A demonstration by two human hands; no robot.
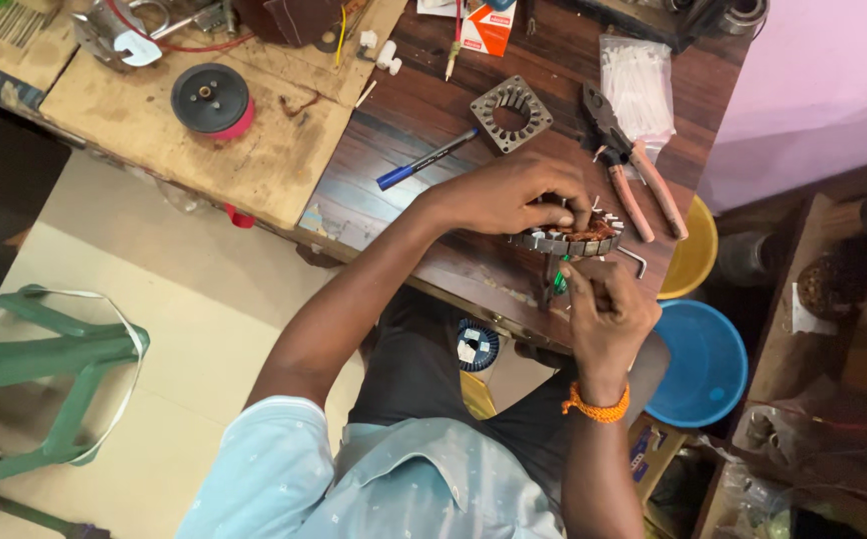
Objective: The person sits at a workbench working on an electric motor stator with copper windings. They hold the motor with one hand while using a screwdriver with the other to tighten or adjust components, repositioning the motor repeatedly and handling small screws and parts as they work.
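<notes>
My left hand (508, 195) rests on top of a round metal motor stator (571, 240) with copper windings, gripping it at the edge of the dark wooden table (404, 110). My right hand (603, 311) is just below the stator, fingers pinched on a small green-handled tool (557, 283) that points up at its underside. An orange thread band circles my right wrist.
A square stator core (511, 113), a blue pen (424, 160), pliers with pink handles (633, 170), a bag of white ties (638, 85) and a hex key (636, 262) lie on the table. A black disc (211, 98) sits on the lighter board. Yellow (695, 255) and blue (703, 364) tubs stand right; a green chair (34, 369) left.
</notes>
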